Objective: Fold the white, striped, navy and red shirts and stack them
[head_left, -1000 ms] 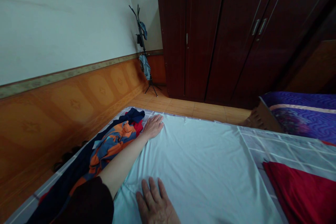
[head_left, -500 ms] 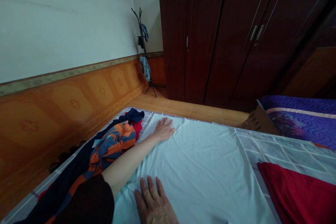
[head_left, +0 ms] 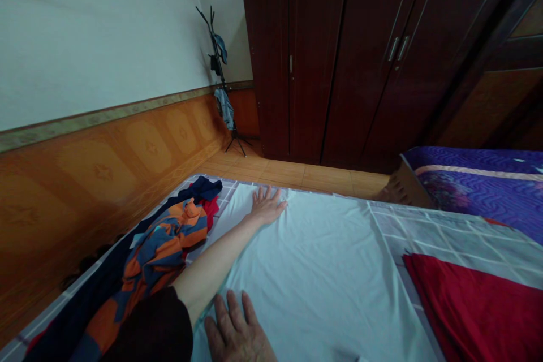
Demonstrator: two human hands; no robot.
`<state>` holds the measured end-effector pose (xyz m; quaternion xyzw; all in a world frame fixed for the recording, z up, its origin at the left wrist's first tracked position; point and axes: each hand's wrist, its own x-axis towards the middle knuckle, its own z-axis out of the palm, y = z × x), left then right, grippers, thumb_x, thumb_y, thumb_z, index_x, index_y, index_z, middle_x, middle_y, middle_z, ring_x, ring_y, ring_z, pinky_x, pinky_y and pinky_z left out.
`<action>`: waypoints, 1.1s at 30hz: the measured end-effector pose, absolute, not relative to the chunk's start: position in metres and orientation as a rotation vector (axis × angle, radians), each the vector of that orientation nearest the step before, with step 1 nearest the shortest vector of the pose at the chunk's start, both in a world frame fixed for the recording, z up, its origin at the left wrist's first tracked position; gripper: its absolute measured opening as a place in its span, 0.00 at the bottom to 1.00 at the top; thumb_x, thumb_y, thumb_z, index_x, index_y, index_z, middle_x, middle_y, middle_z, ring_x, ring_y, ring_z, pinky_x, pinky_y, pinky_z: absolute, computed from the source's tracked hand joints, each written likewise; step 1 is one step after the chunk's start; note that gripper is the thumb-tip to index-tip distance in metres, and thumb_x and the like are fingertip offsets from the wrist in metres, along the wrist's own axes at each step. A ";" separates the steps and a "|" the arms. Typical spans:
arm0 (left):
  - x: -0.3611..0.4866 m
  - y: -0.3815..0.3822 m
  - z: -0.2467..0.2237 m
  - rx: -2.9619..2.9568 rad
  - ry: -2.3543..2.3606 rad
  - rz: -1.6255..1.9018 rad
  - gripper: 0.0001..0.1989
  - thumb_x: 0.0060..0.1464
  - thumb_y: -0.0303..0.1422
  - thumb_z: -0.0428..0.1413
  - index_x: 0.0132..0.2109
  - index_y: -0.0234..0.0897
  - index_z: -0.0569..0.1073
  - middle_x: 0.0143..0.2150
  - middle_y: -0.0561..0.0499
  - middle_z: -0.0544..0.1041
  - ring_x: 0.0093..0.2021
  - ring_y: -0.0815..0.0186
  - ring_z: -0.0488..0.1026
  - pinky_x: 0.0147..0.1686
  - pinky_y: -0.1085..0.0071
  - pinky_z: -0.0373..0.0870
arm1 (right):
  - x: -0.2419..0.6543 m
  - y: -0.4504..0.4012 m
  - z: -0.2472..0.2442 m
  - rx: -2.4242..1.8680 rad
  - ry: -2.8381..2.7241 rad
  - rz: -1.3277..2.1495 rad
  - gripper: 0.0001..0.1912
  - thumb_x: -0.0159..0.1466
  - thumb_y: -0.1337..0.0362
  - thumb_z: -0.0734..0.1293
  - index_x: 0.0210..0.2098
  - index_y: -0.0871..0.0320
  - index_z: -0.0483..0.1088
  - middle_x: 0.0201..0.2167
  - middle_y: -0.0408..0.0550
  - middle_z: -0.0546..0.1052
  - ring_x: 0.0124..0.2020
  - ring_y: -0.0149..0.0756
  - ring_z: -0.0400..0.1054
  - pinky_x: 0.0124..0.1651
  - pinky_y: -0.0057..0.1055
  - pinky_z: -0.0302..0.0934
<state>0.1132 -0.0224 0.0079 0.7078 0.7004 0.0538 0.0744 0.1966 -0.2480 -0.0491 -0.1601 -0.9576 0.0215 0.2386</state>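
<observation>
A pale, light-coloured cloth (head_left: 322, 260) lies spread out over the bed, with faint wrinkles across it. At its far left part, my left hand (head_left: 268, 207) rests palm down, fingers spread, its arm reaching in from a dark sleeve. Closer to me, my right hand (head_left: 241, 331) also lies flat on the cloth with its fingers stretched out; the wrist is cut off by the bottom edge. Neither hand grips anything. Whether the cloth is a shirt or another garment cannot be made out.
Left of the cloth is a heap with an orange and blue-grey garment (head_left: 169, 237) and dark blue clothing (head_left: 206, 185). A red cloth (head_left: 479, 300) lies at the right on the checked bed sheet (head_left: 449, 237). Beyond stand a coat rack (head_left: 220, 62), a dark wardrobe (head_left: 314, 68) and a purple-covered bed (head_left: 487, 181).
My left hand has slid slightly to the right along the far part of the cloth. My right hand stays at about the same spot on it. The view has turned a little right.
</observation>
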 end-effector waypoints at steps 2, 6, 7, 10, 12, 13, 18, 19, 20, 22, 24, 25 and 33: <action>0.119 -0.023 0.008 2.145 2.073 0.171 0.35 0.59 0.54 0.34 0.68 0.43 0.46 0.70 0.42 0.39 0.68 0.41 0.33 0.60 0.41 0.36 | 0.194 -0.249 -0.052 -0.443 -2.594 0.046 0.19 0.68 0.62 0.55 0.57 0.56 0.62 0.59 0.54 0.64 0.58 0.49 0.61 0.52 0.48 0.64; 0.129 -0.025 0.008 2.229 1.937 0.164 0.32 0.59 0.54 0.35 0.67 0.52 0.45 0.71 0.51 0.37 0.68 0.45 0.30 0.61 0.44 0.33 | 0.190 -0.249 -0.051 -0.475 -2.643 0.108 0.18 0.69 0.63 0.54 0.56 0.54 0.63 0.59 0.52 0.65 0.56 0.48 0.63 0.52 0.48 0.65; 0.131 -0.025 0.008 2.232 1.914 0.152 0.31 0.59 0.55 0.35 0.67 0.54 0.46 0.71 0.52 0.38 0.68 0.44 0.30 0.61 0.43 0.33 | 0.190 -0.249 -0.048 -0.482 -2.674 0.139 0.18 0.69 0.62 0.53 0.56 0.54 0.64 0.58 0.52 0.66 0.56 0.49 0.63 0.51 0.49 0.65; 0.134 -0.021 0.009 2.205 1.891 0.124 0.33 0.59 0.56 0.35 0.67 0.53 0.45 0.71 0.50 0.36 0.67 0.42 0.28 0.60 0.40 0.33 | 0.195 -0.247 -0.035 -0.495 -2.749 0.274 0.20 0.69 0.64 0.52 0.58 0.55 0.62 0.60 0.53 0.63 0.59 0.50 0.58 0.54 0.51 0.62; 0.136 -0.019 0.012 2.175 1.887 0.115 0.34 0.58 0.57 0.35 0.67 0.52 0.45 0.71 0.49 0.35 0.67 0.42 0.27 0.59 0.39 0.33 | 0.202 -0.246 -0.021 -0.484 -2.781 0.400 0.22 0.69 0.61 0.54 0.61 0.57 0.57 0.63 0.55 0.58 0.62 0.52 0.52 0.58 0.53 0.57; 0.136 -0.019 0.015 2.161 1.885 0.114 0.35 0.58 0.57 0.36 0.68 0.51 0.45 0.71 0.48 0.35 0.67 0.41 0.28 0.59 0.38 0.33 | 0.206 -0.245 -0.013 -0.475 -2.798 0.475 0.25 0.68 0.58 0.56 0.63 0.59 0.55 0.64 0.57 0.55 0.63 0.54 0.49 0.59 0.54 0.53; 0.125 -0.061 0.055 2.159 1.886 0.213 0.35 0.60 0.52 0.40 0.69 0.44 0.41 0.70 0.45 0.39 0.68 0.48 0.33 0.63 0.47 0.38 | 0.223 -0.250 0.023 -0.547 -2.822 0.803 0.39 0.63 0.43 0.58 0.63 0.64 0.54 0.65 0.64 0.48 0.66 0.57 0.39 0.63 0.57 0.39; 0.118 -0.079 0.066 2.181 1.864 0.261 0.34 0.61 0.49 0.41 0.69 0.42 0.41 0.70 0.46 0.41 0.69 0.52 0.36 0.64 0.52 0.40 | 0.224 -0.251 0.027 -0.569 -2.802 0.832 0.38 0.63 0.44 0.58 0.63 0.64 0.54 0.66 0.64 0.48 0.66 0.55 0.38 0.64 0.56 0.38; 0.109 -0.101 0.078 2.224 1.806 0.344 0.33 0.62 0.46 0.42 0.68 0.40 0.42 0.70 0.46 0.45 0.69 0.55 0.40 0.64 0.56 0.42 | 0.225 -0.253 0.030 -0.582 -2.783 0.848 0.37 0.63 0.45 0.58 0.64 0.63 0.53 0.66 0.63 0.48 0.67 0.54 0.38 0.65 0.55 0.37; 0.088 -0.153 0.096 2.271 1.679 0.488 0.31 0.62 0.41 0.45 0.68 0.40 0.45 0.68 0.48 0.51 0.67 0.60 0.49 0.64 0.62 0.48 | 0.225 -0.255 0.031 -0.612 -2.723 0.865 0.37 0.62 0.47 0.60 0.64 0.63 0.54 0.66 0.62 0.50 0.67 0.52 0.40 0.65 0.53 0.36; 0.066 -0.210 0.106 2.227 1.677 0.513 0.32 0.60 0.38 0.48 0.67 0.43 0.47 0.67 0.50 0.55 0.65 0.62 0.53 0.63 0.65 0.52 | 0.221 -0.256 0.027 -0.667 -2.601 0.906 0.37 0.60 0.51 0.64 0.62 0.64 0.56 0.64 0.63 0.54 0.65 0.52 0.46 0.65 0.51 0.41; 0.055 -0.238 0.106 2.200 1.690 0.495 0.31 0.59 0.37 0.49 0.67 0.44 0.48 0.67 0.52 0.56 0.65 0.62 0.55 0.62 0.65 0.53 | 0.219 -0.255 0.025 -0.701 -2.504 0.946 0.36 0.58 0.53 0.66 0.61 0.65 0.57 0.63 0.63 0.57 0.64 0.51 0.49 0.64 0.50 0.44; 0.021 -0.382 0.053 2.144 1.800 0.193 0.30 0.60 0.39 0.50 0.67 0.47 0.51 0.69 0.50 0.50 0.67 0.60 0.47 0.64 0.57 0.48 | 0.201 -0.244 0.028 -0.903 -1.899 1.393 0.24 0.54 0.61 0.66 0.49 0.64 0.68 0.49 0.59 0.72 0.51 0.45 0.65 0.56 0.46 0.56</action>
